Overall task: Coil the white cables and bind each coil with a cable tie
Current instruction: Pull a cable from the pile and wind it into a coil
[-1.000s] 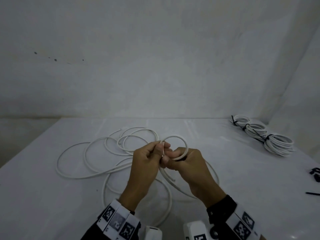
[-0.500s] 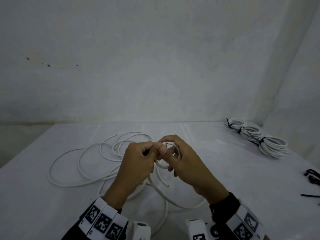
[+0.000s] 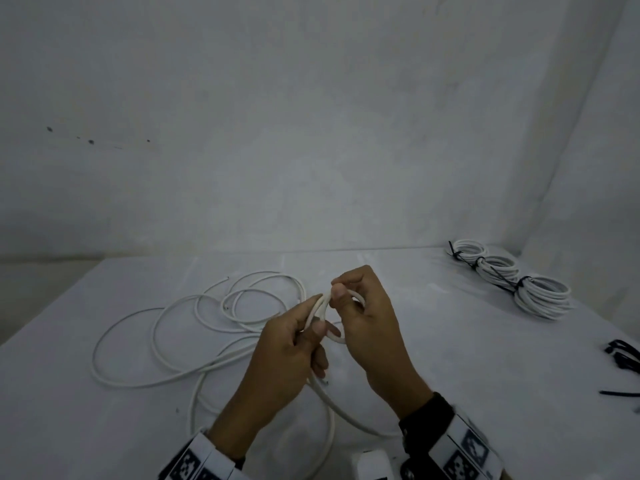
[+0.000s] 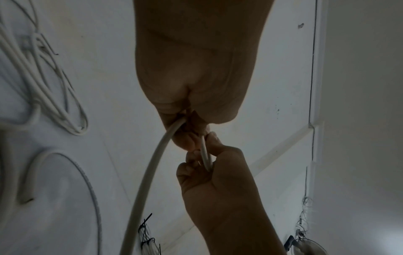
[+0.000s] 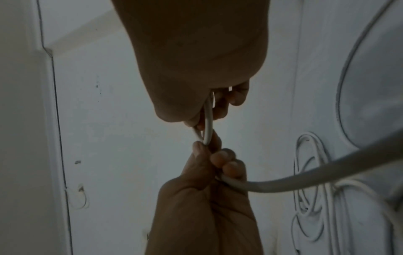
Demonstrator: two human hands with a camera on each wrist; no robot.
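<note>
Both hands are up over the middle of the white surface (image 3: 433, 368), meeting around a small loop (image 3: 341, 318) of white cable. The right hand (image 3: 367, 317) has its thumb and fingers curled through and around the loop, pinching it from the top. The left hand (image 3: 291, 348) grips the cable's near strands where they cross, thumb pressed on top; from its wrist view the cable (image 4: 152, 163) runs out of the closed fist and away below. From the right wrist view the left fingers (image 5: 229, 167) are wrapped tight on that strand.

The rest of the cable (image 3: 166, 327) sprawls loose on the surface at about nine and ten o'clock from the hands, in wide untidy rings, with a free end showing near the far edge. A long stretch also curves round under the wrists at six o'clock.

At two o'clock, near the corner, three finished coils (image 3: 540, 296) lie in a row, each cinched with a black tie. Spare ties (image 3: 623, 356) lie at the right edge, around three o'clock.

So I would say this cable is at the very start of coiling: only the first small turns exist. The next move, as I judge it, calls for the right hand to keep the loop pinched while the left draws in slack from the nine o'clock pile and lays another turn on, matching the size. The cable looks springy, so a loosened pinch could let the loop pop open.
</note>
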